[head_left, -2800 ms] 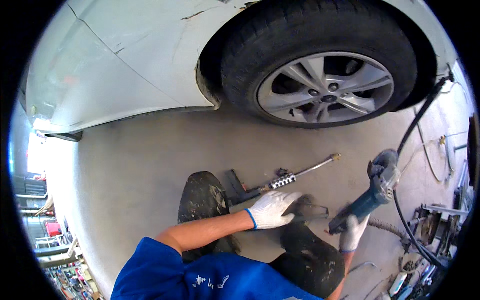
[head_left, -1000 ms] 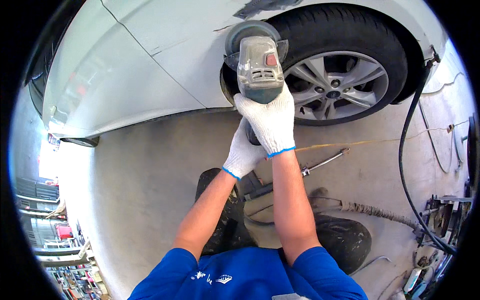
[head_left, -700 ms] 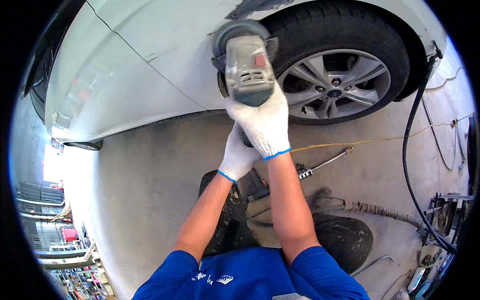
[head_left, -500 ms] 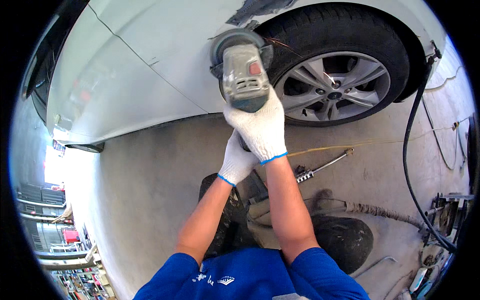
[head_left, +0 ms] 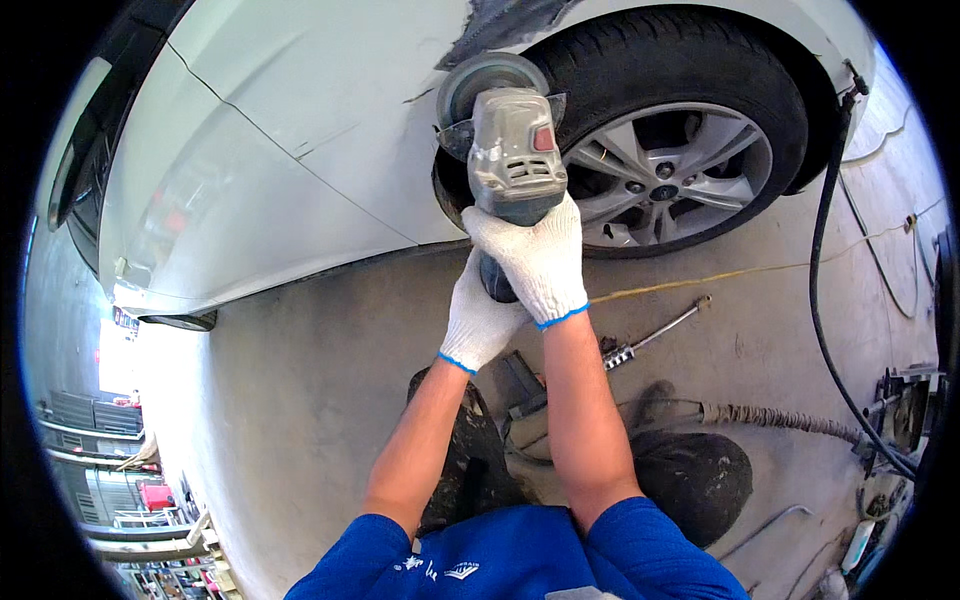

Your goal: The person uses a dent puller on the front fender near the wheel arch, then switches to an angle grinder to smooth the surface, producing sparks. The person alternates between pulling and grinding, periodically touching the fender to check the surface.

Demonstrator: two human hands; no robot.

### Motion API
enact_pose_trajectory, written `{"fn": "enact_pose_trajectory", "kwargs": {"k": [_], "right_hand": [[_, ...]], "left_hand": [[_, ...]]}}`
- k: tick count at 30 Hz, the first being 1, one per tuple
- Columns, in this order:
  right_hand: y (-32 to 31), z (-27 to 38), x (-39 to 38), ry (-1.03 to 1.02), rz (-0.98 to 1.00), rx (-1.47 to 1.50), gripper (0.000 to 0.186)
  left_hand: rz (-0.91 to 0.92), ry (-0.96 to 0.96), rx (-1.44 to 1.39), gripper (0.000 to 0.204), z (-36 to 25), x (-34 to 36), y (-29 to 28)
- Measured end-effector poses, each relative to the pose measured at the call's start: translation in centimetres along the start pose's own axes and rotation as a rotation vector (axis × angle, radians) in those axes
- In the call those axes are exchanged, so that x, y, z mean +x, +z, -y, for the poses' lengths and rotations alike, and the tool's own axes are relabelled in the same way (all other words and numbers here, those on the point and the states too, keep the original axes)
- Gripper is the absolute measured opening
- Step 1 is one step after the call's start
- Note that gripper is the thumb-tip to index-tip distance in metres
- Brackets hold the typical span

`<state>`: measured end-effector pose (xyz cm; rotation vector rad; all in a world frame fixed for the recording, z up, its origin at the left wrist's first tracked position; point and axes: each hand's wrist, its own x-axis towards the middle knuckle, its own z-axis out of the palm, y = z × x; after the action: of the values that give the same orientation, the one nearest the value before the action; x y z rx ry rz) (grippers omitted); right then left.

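The gloved right hand is closed round the grinder just behind its head; the gloved left hand wraps the body's rear, nearer the person. Spacing the grips along the tool probably steadies its weight and resists any kick.

The grinder points away from the person, its disc at the arch edge of the white car, left of the tire. Whether disc and metal touch, I cannot tell. The grey patch lies just beyond.

The right knee is set wide, seemingly leaving the arms room between the legs. On the floor to the right, a rod tool lies near the right forearm, out of the grinder's way. Farther right hang a black hose and, lower, a wrapped cable.
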<state>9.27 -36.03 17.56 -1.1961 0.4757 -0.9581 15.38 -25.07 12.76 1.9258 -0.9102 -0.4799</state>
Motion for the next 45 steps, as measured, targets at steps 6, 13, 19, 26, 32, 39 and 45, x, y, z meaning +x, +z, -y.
{"fn": "enact_pose_trajectory", "kwargs": {"k": [6,13,19,26,32,39,45], "right_hand": [[0.3,-1.8,-0.3,-0.019,0.11,-0.019,0.056],[-0.5,-1.7,0.1,0.013,0.111,0.189,0.054],[-0.6,0.6,0.7,-0.104,-0.002,0.085,0.05],[0.7,0.7,-0.3,-0.069,0.004,-0.166,0.054],[-0.9,2.5,1.1,-0.093,-0.133,0.045,0.048],[0.6,1.8,0.0,-0.096,-0.066,-0.109,0.052],[0.5,0.9,0.0,-0.094,-0.12,-0.045,0.048]], "left_hand": [[-0.143,0.06,0.055,0.074,2.4,-0.7,0.6],[-0.159,0.033,0.148,0.075,0.5,-0.8,1.0],[-0.025,0.137,0.207,0.072,0.8,1.0,0.4],[-0.099,0.112,-0.145,0.057,3.2,1.0,0.9],[0.079,0.094,0.045,0.065,-1.3,2.1,0.4],[-0.044,0.118,0.001,0.056,1.6,0.7,0.0],[-0.038,0.063,-0.055,0.061,1.7,0.9,0.3]]}}
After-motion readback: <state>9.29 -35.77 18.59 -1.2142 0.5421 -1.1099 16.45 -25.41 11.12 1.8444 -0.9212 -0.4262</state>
